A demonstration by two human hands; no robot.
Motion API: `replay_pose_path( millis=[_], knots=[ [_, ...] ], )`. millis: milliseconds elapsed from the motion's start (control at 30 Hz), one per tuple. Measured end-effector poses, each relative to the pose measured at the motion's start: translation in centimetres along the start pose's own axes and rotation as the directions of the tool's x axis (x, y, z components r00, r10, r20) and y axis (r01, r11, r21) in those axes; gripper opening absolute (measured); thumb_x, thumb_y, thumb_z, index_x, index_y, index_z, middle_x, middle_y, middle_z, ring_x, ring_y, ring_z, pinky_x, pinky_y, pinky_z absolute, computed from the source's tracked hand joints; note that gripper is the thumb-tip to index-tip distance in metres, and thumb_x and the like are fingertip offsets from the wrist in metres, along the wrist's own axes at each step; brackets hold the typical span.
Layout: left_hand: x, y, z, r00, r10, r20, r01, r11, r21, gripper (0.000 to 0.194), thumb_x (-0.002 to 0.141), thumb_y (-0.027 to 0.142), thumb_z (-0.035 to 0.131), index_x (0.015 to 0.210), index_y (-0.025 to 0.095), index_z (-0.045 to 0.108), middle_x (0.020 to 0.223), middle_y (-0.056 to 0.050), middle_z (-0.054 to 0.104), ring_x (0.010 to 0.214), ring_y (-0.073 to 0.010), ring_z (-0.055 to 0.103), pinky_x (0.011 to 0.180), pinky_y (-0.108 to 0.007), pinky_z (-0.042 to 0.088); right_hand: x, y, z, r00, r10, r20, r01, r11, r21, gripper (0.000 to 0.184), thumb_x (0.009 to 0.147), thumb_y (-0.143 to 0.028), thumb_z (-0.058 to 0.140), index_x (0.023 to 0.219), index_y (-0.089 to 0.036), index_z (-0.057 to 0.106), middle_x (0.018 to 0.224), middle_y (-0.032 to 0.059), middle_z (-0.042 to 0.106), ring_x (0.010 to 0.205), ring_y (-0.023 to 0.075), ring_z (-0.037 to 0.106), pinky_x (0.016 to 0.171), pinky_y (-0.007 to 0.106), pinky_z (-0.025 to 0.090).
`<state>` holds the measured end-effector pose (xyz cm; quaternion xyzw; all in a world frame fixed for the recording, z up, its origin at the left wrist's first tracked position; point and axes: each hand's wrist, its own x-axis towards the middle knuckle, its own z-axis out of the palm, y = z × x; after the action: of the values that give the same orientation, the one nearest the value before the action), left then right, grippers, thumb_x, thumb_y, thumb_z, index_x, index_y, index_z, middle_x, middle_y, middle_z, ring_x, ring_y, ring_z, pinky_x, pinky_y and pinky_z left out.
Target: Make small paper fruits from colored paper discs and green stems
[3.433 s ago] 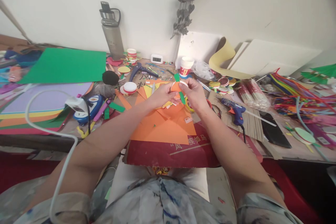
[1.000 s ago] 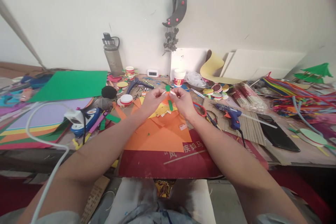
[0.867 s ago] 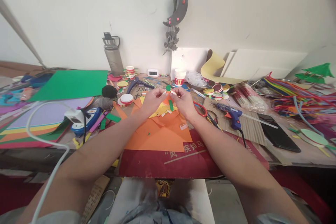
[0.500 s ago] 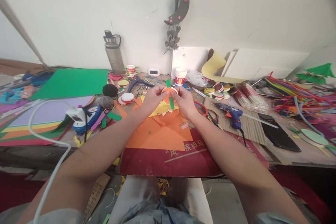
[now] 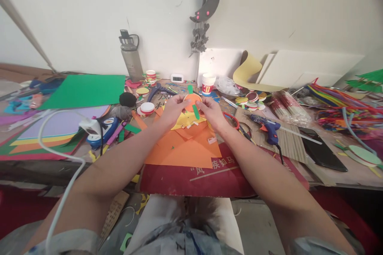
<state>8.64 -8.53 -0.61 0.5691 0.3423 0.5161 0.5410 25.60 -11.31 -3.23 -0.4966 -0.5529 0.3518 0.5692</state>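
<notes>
Between both hands is a small orange paper disc (image 5: 191, 104) with a green strip (image 5: 196, 112) at its lower edge and another green strip (image 5: 190, 89) standing out at the top. My left hand (image 5: 174, 107) pinches the disc's left edge with thumb and fingers. On its other side my right hand (image 5: 211, 111) grips the edge near the lower strip. Under the hands lie yellow paper (image 5: 184, 120) and orange paper sheets (image 5: 176, 155) with small white scraps, on a dark red board (image 5: 170, 181).
A blue glue gun (image 5: 271, 132), scissors (image 5: 245, 127) and a black phone (image 5: 321, 153) lie to the right. Paper cups (image 5: 207, 86) and a bottle (image 5: 131, 59) stand behind. A white cable (image 5: 70, 179) hangs across the left, near coloured sheets (image 5: 68, 123).
The disc has turned so that its orange face shows more fully and its white rim shows less. Both hands still hold it. My view has shifted slightly.
</notes>
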Motion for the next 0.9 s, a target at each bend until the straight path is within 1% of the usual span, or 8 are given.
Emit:
replay_pose_path(
  millis=[100, 233, 367, 467, 567, 700, 800, 900],
  knots=[
    [0.05, -0.41, -0.05, 1.0, -0.008, 0.017, 0.008, 1.0, -0.018, 0.034, 0.064, 0.04, 0.092, 0.078, 0.018, 0.07, 0.075, 0.002, 0.066, 0.062, -0.0087, 0.053, 0.057, -0.024, 0.042, 0.17, 0.58, -0.16, 1.0, 0.009, 0.015, -0.009, 1.0, 0.003, 0.041, 0.077, -0.063, 0.077, 0.079, -0.025, 0.059, 0.07, -0.0038, 0.058, 0.067, 0.0148, 0.05, 0.064, 0.03, 0.041],
    [0.13, -0.82, 0.0, 0.998, -0.01, 0.063, 0.013, 0.999, -0.046, 0.027, 0.071, 0.037, 0.084, 0.085, 0.018, 0.074, 0.081, 0.0, 0.069, 0.069, -0.0105, 0.059, 0.061, -0.024, 0.046, 0.16, 0.69, -0.17, 0.999, -0.042, -0.014, 0.042, 0.999, -0.028, 0.036, 0.077, -0.058, 0.075, 0.079, -0.026, 0.057, 0.072, -0.0037, 0.056, 0.069, 0.0154, 0.051, 0.065, 0.03, 0.044],
    [0.18, -0.8, 0.29, 0.999, 0.018, 0.028, -0.017, 0.999, -0.052, 0.02, 0.071, 0.029, 0.083, 0.078, 0.018, 0.068, 0.073, 0.003, 0.065, 0.066, -0.0098, 0.056, 0.062, -0.024, 0.043, -0.16, 0.15, 0.05, 0.997, -0.074, 0.016, 0.074, 0.997, 0.023, 0.041, 0.076, -0.06, 0.079, 0.089, -0.026, 0.06, 0.08, -0.0027, 0.062, 0.073, 0.0159, 0.055, 0.068, 0.031, 0.047],
    [0.02, -0.68, 0.56, 0.998, 0.036, 0.051, -0.033, 0.998, -0.06, 0.021, 0.07, 0.025, 0.084, 0.074, 0.018, 0.065, 0.069, 0.004, 0.063, 0.066, -0.009, 0.054, 0.064, -0.023, 0.04, -0.19, -0.07, 0.03, 0.995, -0.101, -0.005, 0.101, 0.994, 0.041, 0.041, 0.075, -0.059, 0.081, 0.089, -0.025, 0.063, 0.08, -0.0026, 0.064, 0.073, 0.0157, 0.054, 0.069, 0.03, 0.047],
    [-0.18, -0.64, 0.66, 0.996, 0.058, 0.067, -0.055, 0.998, -0.038, 0.021, 0.069, 0.025, 0.084, 0.074, 0.018, 0.065, 0.072, 0.004, 0.063, 0.068, -0.0092, 0.053, 0.067, -0.023, 0.041, 0.0, 0.1, -0.23, 0.994, -0.105, -0.04, 0.104, 0.994, -0.013, 0.037, 0.077, -0.056, 0.083, 0.085, -0.025, 0.065, 0.076, -0.0036, 0.062, 0.071, 0.0151, 0.052, 0.067, 0.029, 0.045],
    [-0.2, -0.75, 0.5, 0.995, 0.057, 0.076, -0.057, 0.998, 0.001, 0.021, 0.071, 0.029, 0.083, 0.073, 0.018, 0.064, 0.071, 0.005, 0.061, 0.067, -0.0101, 0.051, 0.067, -0.025, 0.039, 0.2, 0.48, -0.54, 0.992, -0.116, -0.04, 0.114, 0.992, -0.058, 0.032, 0.081, -0.052, 0.082, 0.083, -0.024, 0.067, 0.074, -0.0035, 0.061, 0.07, 0.0154, 0.053, 0.065, 0.028, 0.045],
    [-0.1, -0.87, 0.42, 0.995, 0.057, 0.08, -0.058, 0.998, 0.021, 0.021, 0.073, 0.031, 0.082, 0.073, 0.019, 0.065, 0.071, 0.004, 0.061, 0.067, -0.0108, 0.051, 0.065, -0.025, 0.039, 0.18, 0.56, -0.6, 0.992, -0.122, -0.033, 0.121, 0.992, -0.039, 0.034, 0.081, -0.054, 0.083, 0.082, -0.025, 0.066, 0.073, -0.0035, 0.061, 0.069, 0.0154, 0.053, 0.064, 0.029, 0.045],
    [-0.04, -0.96, 0.49, 0.994, 0.063, 0.089, -0.066, 0.997, 0.031, 0.018, 0.074, 0.031, 0.081, 0.079, 0.018, 0.069, 0.078, 0.001, 0.067, 0.072, -0.0122, 0.056, 0.066, -0.025, 0.042, 0.09, 0.49, -0.57, 0.993, -0.115, -0.026, 0.115, 0.993, 0.012, 0.037, 0.08, -0.057, 0.083, 0.083, -0.025, 0.066, 0.073, -0.0035, 0.06, 0.067, 0.0149, 0.052, 0.065, 0.03, 0.046]
  ],
)
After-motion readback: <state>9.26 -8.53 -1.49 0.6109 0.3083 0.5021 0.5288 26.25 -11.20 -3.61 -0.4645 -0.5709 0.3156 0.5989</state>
